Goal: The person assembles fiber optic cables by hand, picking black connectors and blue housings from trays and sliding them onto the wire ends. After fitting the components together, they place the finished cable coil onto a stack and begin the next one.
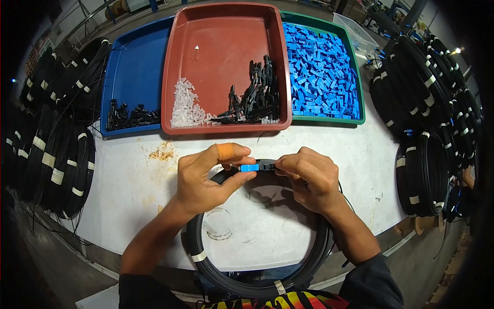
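Observation:
My left hand [203,177] pinches a small blue plastic connector housing [249,168] between thumb and fingers, with an orange wrap [225,151] around one finger. A black connector body [266,167] lines up end to end with the blue housing, right at its edge. My right hand [314,177] has its fingers closed on the far end of that black connector. Below both hands lies a coil of black cable [194,234], bound with pale tape, reaching over the table's front edge toward my body.
At the back of the white table [128,206] stand a blue tray [139,67] with black parts, a red tray [226,31] with white and black pieces, and a green tray [359,98] full of blue housings. Taped cable coils [56,165] flank the left, more coils [424,170] the right.

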Available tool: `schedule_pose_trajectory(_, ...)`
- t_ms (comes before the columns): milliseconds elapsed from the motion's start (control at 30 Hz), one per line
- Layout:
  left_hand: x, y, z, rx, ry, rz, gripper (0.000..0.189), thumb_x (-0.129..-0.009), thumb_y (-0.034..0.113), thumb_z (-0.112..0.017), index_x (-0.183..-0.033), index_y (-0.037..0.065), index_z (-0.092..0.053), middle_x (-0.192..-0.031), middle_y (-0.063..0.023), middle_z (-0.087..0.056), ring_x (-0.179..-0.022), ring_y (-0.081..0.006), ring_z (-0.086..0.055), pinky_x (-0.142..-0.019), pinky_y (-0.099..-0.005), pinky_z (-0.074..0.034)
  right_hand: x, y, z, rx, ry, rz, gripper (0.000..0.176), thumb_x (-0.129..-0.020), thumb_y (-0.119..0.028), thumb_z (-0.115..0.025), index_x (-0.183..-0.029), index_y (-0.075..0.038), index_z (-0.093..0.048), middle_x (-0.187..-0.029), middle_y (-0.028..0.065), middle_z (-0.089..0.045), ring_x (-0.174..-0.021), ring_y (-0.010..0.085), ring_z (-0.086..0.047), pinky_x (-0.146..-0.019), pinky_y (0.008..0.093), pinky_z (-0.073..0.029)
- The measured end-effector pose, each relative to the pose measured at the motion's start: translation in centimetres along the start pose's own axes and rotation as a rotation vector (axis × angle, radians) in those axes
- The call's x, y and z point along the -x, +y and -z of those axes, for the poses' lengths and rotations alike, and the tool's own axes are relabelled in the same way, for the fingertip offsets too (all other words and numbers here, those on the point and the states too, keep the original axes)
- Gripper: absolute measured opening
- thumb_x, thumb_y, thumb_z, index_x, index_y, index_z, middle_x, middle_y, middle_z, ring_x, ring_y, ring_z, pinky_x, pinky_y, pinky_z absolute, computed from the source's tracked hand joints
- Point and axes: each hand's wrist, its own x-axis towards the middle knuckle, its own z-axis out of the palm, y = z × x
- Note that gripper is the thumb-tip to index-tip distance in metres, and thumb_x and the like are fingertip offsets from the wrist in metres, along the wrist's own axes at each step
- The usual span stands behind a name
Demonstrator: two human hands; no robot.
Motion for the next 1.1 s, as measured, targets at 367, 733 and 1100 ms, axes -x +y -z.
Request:
schedule_pose_trajectory(367,0.0,-0.3,0.3,0.107,-0.071,0.004,0.046,-0.073,-0.001,-0.087,-0.114,-0.003,-0.065,-0.098,-0.0120,-0.077,-0.090,-0.0202,-0.077,-0.087,-0.0305,-0.060,-0.7,-0.7,0.7,0.045,-0.079,0.008,0.030,-0.069,0.016,-0.073,-0.094,0.000,-0.068,-0.082,0.0109,-0.072,-0.066,0.0218,-0.066,-0.057,0.0328,-0.050)
schedule_pose_trajectory(733,-0.1,-0.1,0.2,0.162,-0.124,0.048,0.053,-0.073,-0.002,-0.086,-0.119,-0.003,-0.060,-0.084,-0.0110,-0.077,-0.088,-0.0173,-0.077,-0.090,-0.0325,-0.058,0.4,-0.9,-0.3,-0.297,0.041,-0.252,0.025,-0.067,0.015,-0.065,-0.086,-0.002,-0.066,-0.078,0.0082,-0.068,-0.069,0.0260,-0.062,-0.063,0.0382,-0.048)
schedule_pose_trajectory(1100,-0.1,-0.2,0.5,0.233,-0.159,0.073,0.054,-0.074,-0.002,-0.087,-0.119,-0.003,-0.058,-0.084,-0.0118,-0.077,-0.089,-0.0176,-0.076,-0.090,-0.0324,-0.057,0.5,-0.8,-0.2,-0.175,-0.018,-0.080,0.030,-0.055,0.014,-0.063,-0.081,-0.002,-0.064,-0.083,0.0066,-0.069,-0.067,0.0238,-0.061,-0.060,0.0359,-0.046)
